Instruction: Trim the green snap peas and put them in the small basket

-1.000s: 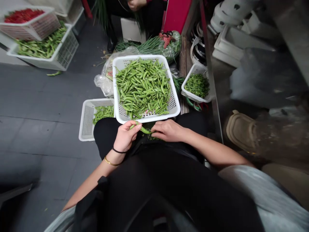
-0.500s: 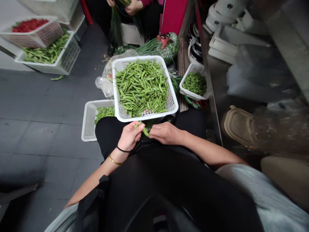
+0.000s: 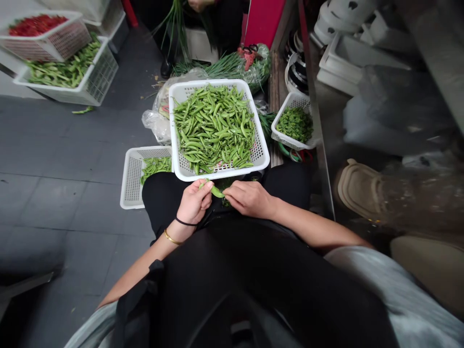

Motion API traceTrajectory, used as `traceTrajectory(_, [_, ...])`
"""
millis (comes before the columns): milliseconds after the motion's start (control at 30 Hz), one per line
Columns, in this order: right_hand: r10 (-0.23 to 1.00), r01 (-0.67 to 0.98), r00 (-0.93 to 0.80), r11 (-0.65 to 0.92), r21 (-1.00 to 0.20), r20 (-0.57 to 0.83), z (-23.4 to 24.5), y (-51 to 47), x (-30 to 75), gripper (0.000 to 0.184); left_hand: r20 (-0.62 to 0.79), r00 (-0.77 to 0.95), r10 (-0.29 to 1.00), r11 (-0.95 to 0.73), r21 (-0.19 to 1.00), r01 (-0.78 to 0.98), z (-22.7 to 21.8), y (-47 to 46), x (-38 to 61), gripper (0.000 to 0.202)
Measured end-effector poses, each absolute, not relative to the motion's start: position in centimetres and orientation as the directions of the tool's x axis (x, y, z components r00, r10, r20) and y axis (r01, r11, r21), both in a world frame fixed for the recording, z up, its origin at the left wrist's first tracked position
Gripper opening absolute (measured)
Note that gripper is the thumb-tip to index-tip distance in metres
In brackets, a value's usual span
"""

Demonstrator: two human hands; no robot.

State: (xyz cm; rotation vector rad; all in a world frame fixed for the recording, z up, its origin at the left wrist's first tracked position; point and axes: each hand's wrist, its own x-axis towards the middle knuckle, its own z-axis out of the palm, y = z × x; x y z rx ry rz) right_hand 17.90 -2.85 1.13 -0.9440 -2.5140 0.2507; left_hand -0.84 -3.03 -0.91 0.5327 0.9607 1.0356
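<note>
A green snap pea pod (image 3: 216, 192) is stretched between my two hands, just below the near rim of a white plastic basket (image 3: 221, 176). My left hand (image 3: 194, 200) pinches one end of it between thumb and fingers. At the other end, the fingertips of my right hand (image 3: 250, 199) are closed on the tip. A heap of pea pods (image 3: 215, 128) fills most of the basket, which rests by my knees. Left of it, a smaller white basket (image 3: 132, 186) on the floor holds a few pods (image 3: 156, 166), partly hidden by my leg.
At right stands a basket of leafy greens (image 3: 295, 124) beside a metal shelf edge (image 3: 319, 140). Ahead lie green stalks (image 3: 217, 70) and red-handled scissors (image 3: 249, 55), near a seated person's hand (image 3: 199, 5). Stacked baskets of red peppers (image 3: 38, 25) and green pods (image 3: 68, 67) stand far left.
The pod between my hands has turned from steeply slanted to flatter. The other person's green stalks have shifted. My view has moved slightly.
</note>
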Motion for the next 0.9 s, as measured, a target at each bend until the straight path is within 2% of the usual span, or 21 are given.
traceTrajectory(100, [0.647, 0.612, -0.668, 0.759, -0.222, 0.367, 0.8, -2.8, 17.4, 0.026, -0.403, 0.168, 0.9, 0.432, 0.77, -0.469, -0.9, -3.2, -0.5, 0.031])
traceTrajectory(167, [0.614, 0.578, -0.7, 0.787, -0.214, 0.365, 0.8, -2.6, 17.2, 0.025, -0.41, 0.19, 0.892, 0.45, 0.774, -0.444, -0.9, -3.4, -0.4, 0.031])
traceTrajectory(233, [0.575, 0.486, -0.741, 0.816, -0.313, 0.347, 1.0, -2.5, 17.2, 0.022, -0.421, 0.266, 0.867, 0.497, 0.764, -0.412, -0.8, -3.6, -0.5, 0.03])
traceTrajectory(300, [0.583, 0.391, -0.738, 0.78, -0.488, 0.341, 1.4, -2.1, 17.8, 0.019, -0.421, 0.379, 0.824, 0.551, 0.751, -0.364, -0.7, -3.6, -0.8, 0.029])
traceTrajectory(400, [0.739, 0.386, -0.587, 0.614, -0.688, 0.331, 2.5, -0.9, 19.8, 0.015, -0.4, 0.499, 0.769, 0.585, 0.755, -0.296, -0.5, -3.6, -1.4, 0.028])
traceTrajectory(500, [0.863, 0.46, -0.409, 0.477, -0.749, 0.298, 3.7, 0.3, 22.1, 0.013, -0.389, 0.529, 0.754, 0.587, 0.761, -0.277, -0.4, -3.5, -2.0, 0.029])
traceTrajectory(600, [0.838, 0.525, -0.454, 0.525, -0.67, 0.301, 4.2, 0.3, 22.7, 0.012, -0.396, 0.551, 0.735, 0.596, 0.764, -0.247, -0.4, -3.3, -2.2, 0.029])
traceTrajectory(700, [0.716, 0.572, -0.65, 0.682, -0.455, 0.255, 3.9, -0.6, 21.0, 0.029, -0.413, 0.58, 0.702, 0.603, 0.778, -0.175, -0.4, -3.3, -2.2, 0.029])
traceTrajectory(800, [0.563, 0.519, -0.819, 0.809, -0.276, 0.109, 3.1, -1.4, 18.8, 0.026, -0.411, 0.604, 0.683, 0.536, 0.844, -0.031, 0.0, -3.3, -2.3, 0.028])
traceTrajectory(833, [0.521, 0.484, -0.85, 0.83, -0.275, 0.076, 2.8, -1.4, 18.3, 0.027, -0.386, 0.61, 0.692, 0.457, 0.889, 0.044, 0.4, -3.3, -2.4, 0.026])
traceTrajectory(900, [0.459, 0.403, -0.886, 0.829, -0.389, 0.061, 2.2, -1.4, 17.8, 0.029, -0.259, 0.655, 0.71, 0.169, 0.965, 0.199, 1.3, -3.3, -2.6, 0.022])
